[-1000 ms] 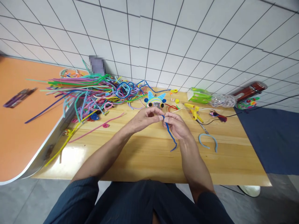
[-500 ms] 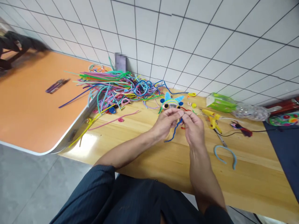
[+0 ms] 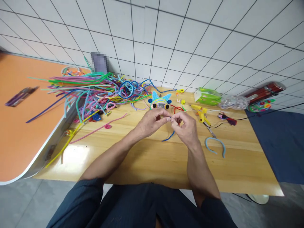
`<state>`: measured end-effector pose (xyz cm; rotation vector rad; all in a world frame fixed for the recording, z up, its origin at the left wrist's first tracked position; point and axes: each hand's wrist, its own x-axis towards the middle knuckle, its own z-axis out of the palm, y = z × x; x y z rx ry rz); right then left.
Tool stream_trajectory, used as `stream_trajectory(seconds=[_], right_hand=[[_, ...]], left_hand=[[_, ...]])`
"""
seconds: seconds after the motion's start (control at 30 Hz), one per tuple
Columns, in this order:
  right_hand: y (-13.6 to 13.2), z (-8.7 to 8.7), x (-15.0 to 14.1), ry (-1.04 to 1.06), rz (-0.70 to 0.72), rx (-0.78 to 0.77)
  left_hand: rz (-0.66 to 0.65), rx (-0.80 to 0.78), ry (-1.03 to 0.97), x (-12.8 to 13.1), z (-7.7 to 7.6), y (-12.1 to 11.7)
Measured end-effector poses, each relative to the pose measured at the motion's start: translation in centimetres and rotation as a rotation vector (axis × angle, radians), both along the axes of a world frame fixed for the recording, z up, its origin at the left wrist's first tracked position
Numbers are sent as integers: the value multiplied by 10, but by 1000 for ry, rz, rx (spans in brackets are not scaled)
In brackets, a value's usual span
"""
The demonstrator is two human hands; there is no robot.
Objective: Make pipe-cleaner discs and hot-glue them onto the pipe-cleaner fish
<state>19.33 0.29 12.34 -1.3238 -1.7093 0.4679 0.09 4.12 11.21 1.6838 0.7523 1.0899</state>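
Observation:
A dark blue pipe cleaner [image 3: 169, 136] is pinched between my two hands above the wooden table. My left hand [image 3: 153, 122] grips it with thumb and forefinger. Touching those fingertips, my right hand [image 3: 185, 126] pinches the same pipe cleaner, and its loose end hangs below. Just beyond my hands sits a pipe-cleaner figure [image 3: 161, 100] with light blue horns, round dark blue ears and dark eyes; its lower part is hidden by my hands. A red pipe cleaner [image 3: 178, 108] lies beside the figure, behind my right hand.
A heap of coloured pipe cleaners [image 3: 95, 91] covers the back left. Rightward lie a yellow glue gun [image 3: 201, 113], scissors [image 3: 210, 130], a light blue curved pipe cleaner [image 3: 215, 139] and a black cable [image 3: 247, 118]. A green packet [image 3: 207, 96] stands by the tiled wall.
The camera view has shifted to the right. My hands still pinch the blue pipe cleaner, its hanging end now lower behind my right hand, and my fingertips have changed their grip slightly.

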Motion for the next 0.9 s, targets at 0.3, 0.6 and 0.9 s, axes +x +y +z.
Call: stream_trajectory(seconds=[0.3, 0.6, 0.9], right_hand=[[-4, -3, -10, 204, -29, -131], [1, -12, -1, 134, -60, -98], [-1, -7, 1, -39, -26, 17]], left_hand=[[198, -97, -100, 19, -14, -12], [141, 17, -36, 20, -24, -4], [98, 142, 86, 5, -10, 4]])
